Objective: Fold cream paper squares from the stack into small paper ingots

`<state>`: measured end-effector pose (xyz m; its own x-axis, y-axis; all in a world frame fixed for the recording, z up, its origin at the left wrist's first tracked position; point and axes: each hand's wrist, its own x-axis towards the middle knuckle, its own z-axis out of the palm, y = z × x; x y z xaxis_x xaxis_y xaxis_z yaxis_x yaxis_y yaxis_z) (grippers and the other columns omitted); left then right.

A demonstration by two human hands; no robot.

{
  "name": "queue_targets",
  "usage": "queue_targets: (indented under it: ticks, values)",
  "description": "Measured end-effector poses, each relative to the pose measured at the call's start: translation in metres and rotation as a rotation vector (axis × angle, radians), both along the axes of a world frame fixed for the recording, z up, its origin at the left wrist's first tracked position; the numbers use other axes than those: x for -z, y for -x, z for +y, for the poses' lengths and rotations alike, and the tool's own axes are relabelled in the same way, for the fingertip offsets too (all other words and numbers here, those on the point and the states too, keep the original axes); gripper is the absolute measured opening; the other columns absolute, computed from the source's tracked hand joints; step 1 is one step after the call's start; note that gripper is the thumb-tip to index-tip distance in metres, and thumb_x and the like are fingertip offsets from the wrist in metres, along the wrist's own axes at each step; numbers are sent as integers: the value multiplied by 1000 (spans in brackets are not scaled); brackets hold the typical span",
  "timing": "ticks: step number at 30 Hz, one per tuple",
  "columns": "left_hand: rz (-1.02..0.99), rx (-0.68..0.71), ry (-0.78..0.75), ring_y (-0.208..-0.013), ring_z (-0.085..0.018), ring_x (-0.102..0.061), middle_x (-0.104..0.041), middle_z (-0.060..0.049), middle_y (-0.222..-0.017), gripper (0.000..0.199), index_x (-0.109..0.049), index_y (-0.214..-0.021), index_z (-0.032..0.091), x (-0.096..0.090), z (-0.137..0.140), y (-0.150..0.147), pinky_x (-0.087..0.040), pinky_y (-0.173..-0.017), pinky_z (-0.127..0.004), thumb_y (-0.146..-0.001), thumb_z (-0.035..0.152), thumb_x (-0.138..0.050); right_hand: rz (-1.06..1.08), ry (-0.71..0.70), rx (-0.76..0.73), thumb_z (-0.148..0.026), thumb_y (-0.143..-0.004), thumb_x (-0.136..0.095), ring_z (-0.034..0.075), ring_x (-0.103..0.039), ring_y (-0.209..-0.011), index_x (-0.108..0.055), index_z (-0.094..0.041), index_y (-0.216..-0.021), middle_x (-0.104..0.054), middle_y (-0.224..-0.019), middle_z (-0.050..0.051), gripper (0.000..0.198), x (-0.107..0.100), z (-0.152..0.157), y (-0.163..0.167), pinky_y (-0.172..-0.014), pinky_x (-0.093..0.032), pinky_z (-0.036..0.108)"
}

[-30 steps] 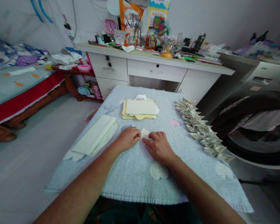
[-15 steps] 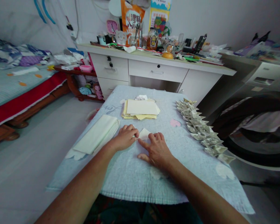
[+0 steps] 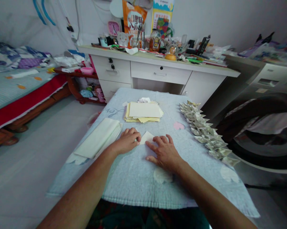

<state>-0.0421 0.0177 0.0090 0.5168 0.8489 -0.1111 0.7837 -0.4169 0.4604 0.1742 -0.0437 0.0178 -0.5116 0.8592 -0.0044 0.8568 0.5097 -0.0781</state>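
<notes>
A small folded piece of cream paper point(image 3: 147, 137) lies on the cloth-covered table between my hands, its pointed corner facing away from me. My left hand point(image 3: 129, 140) pinches the paper's left end, with the fingers curled and pressed together. On the paper's right edge rest the fingertips of my right hand point(image 3: 164, 151), spread and laid nearly flat. Beyond the hands sits a stack of cream and yellow paper sheets point(image 3: 144, 110). Left of my left hand lies a pile of larger folded pale sheets point(image 3: 99, 136).
A long row of folded paper pieces point(image 3: 203, 130) runs down the right side of the pale blue tablecloth point(image 3: 143, 187). A crumpled white paper point(image 3: 144, 100) sits behind the stack. Past the table stands a cluttered white desk point(image 3: 160, 70), with a washing machine point(image 3: 265, 95) to the right.
My right hand has slid to the right along the paper, with its fingers opening wider and more of the paper showing. My left hand keeps its pinch in nearly the same place.
</notes>
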Motion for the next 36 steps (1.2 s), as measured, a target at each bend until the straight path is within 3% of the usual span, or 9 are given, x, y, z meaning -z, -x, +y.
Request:
queue_targets:
  ticks: [11, 19, 23, 27, 31, 36]
  values:
    - [-11, 10, -13, -101, -22, -43, -51, -2, -102, 11, -58, -86, 23, 2, 2, 0, -35, -89, -35, -79, 22, -49, -20, 18, 77, -65, -88, -38, 36, -34, -129, -38, -35, -142, -38, -147, 9, 62, 5, -5, -49, -104, -18, 62]
    - [-17, 22, -22, -99, -21, -44, -51, -2, -102, 11, -58, -85, 23, 2, 1, 0, -35, -91, -34, -79, 21, -50, -45, 29, 165, -62, -89, -40, 38, -33, -129, -42, -35, -140, -39, -147, 9, 58, 5, -5, -70, -102, -22, 62]
    - [-2, 8, -6, -99, -21, -44, -52, -2, -101, 10, -59, -85, 23, -1, 1, -1, -35, -91, -35, -81, 24, -49, -13, -25, 175, -44, -89, -52, 33, -39, -122, -66, -24, -113, -49, -136, 11, 34, -16, 5, -56, -100, -27, 52]
    - [-1, -31, -40, -100, -23, -44, -52, -3, -99, 19, -60, -83, 24, 3, 0, -7, -35, -88, -37, -85, 39, -49, 86, 12, 102, -22, -93, -45, 21, -52, -97, -67, -18, -99, -62, -103, 10, 22, -31, 21, -19, -85, -36, 34]
    - [36, -130, -133, -98, -25, -44, -52, -4, -95, 29, -58, -76, 22, 11, -1, -16, -34, -83, -39, -82, 50, -53, 107, 1, 92, -19, -93, -43, 19, -53, -88, -64, -17, -90, -61, -93, 8, 22, -15, 35, 12, -79, -36, 30]
    - [51, -171, -160, -96, -26, -44, -53, -4, -95, 29, -56, -73, 22, 14, -4, -21, -33, -82, -39, -77, 50, -61, 165, -38, 166, -24, -88, -53, 21, -50, -89, -60, -18, -91, -59, -95, 7, 10, 13, 41, 18, -78, -34, 31]
